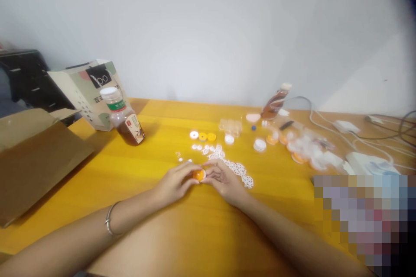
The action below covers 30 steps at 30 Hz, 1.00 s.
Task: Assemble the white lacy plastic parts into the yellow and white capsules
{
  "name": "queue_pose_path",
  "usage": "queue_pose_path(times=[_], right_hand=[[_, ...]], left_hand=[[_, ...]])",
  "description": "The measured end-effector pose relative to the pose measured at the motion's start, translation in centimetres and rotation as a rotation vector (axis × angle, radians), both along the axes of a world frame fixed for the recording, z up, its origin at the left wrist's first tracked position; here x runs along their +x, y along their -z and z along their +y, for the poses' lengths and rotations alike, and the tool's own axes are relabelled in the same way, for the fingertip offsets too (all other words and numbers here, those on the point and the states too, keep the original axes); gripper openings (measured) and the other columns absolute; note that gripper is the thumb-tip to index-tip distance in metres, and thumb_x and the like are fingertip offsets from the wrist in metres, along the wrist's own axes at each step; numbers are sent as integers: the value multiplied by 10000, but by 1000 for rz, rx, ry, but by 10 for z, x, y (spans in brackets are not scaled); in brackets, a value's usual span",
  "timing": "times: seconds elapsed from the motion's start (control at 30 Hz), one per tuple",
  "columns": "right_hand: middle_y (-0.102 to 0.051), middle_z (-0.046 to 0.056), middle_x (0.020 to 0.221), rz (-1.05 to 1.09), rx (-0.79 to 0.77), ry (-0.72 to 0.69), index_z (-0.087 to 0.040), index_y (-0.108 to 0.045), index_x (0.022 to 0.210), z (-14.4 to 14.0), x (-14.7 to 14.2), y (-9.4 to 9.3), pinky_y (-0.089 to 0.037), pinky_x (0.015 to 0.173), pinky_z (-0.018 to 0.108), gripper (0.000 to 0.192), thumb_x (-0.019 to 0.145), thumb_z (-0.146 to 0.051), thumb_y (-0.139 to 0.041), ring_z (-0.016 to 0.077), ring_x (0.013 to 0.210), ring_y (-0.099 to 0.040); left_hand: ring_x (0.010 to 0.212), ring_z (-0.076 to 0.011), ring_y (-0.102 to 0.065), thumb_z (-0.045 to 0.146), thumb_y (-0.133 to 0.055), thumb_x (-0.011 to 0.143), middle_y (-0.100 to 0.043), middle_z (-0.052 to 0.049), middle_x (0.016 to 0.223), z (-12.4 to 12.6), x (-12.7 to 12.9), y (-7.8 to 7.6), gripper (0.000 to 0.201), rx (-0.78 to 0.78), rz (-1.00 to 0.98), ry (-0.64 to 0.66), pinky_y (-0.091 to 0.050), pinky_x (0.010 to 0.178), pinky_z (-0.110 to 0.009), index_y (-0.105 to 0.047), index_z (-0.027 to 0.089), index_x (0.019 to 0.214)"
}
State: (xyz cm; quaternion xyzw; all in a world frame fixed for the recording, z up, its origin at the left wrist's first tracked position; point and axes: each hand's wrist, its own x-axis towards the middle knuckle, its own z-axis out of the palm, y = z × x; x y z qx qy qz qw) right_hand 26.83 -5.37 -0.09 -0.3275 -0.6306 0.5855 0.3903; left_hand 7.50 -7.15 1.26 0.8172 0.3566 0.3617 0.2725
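Two hands on one piece: left hand and right hand are both pinching the small orange disc, fingertips closing narrow on it from either side, just above the table.
Disc handling: looking light, stiff, small plastic, probably smooth and a bit slippery; best hold judged to be the rim, thumb and forefinger opposite each other.
Disc place: sitting between the two sets of fingertips, white edge showing at its right.
Just past right fingers: one white lattice strip is lying flat, thin and likely flimsy.
Ahead of fingers: three round pieces in a row, one white and two yellow; several tiny white bits nearer, too small to count.
Further ahead: a cluster of clear little cups, count unclear; one white cap.
Far right of fingers: a heap of orange-and-white parts, blurred, uncountable; white cables.
Bottles: two, one brown-filled bottle far left, one tilted bottle beyond right.
Far left: one paper bag, one cardboard box.
Left wrist: one bracelet.
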Motion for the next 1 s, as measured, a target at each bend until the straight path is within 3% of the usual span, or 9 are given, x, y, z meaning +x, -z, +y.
queue_pose_path(times=[0.33, 0.6, 0.87, 1.0], right_hand=[[-604, -19, 767, -35, 85, -20, -258, -445, 970, -3, 2, -2, -466, 760, 318, 257, 768, -230, -602, 148, 749, -611], [-587, -19, 763, 17, 46, -34, -256, -423, 973, -3, 0, -4, -457, 729, 309, 290, 759, -257, -618, 144, 737, -594], [-583, -21, 758, 2, 57, -44, -263, -416, 976, -4, 0, -7, -466, 729, 325, 288, 767, -289, -613, 146, 726, -590], [-600, -6, 785, -27, 104, -59, -256, -417, 975, -5, -1, -7, -473, 742, 330, 263, 784, -289, -594, 149, 747, -603]], left_hand=[[900, -183, -580, 225, -515, 836, -596, -90, 1033, 0, -3, 3, 292, 7, 61, -38, -470, 798, -300, -525, 205, 1127], [917, -169, -580, 244, -558, 814, -601, -98, 1028, 1, -1, -9, 279, -29, -29, 36, -481, 799, -286, -558, 159, 1080], [926, -174, -600, 277, -615, 776, -640, -93, 1002, 6, -4, 3, 267, 13, -62, 9, -502, 808, -309, -604, 147, 1010], [921, -170, -593, 231, -614, 771, -630, -101, 996, 7, -3, 2, 246, 83, -60, 31, -493, 809, -307, -588, 138, 998]])
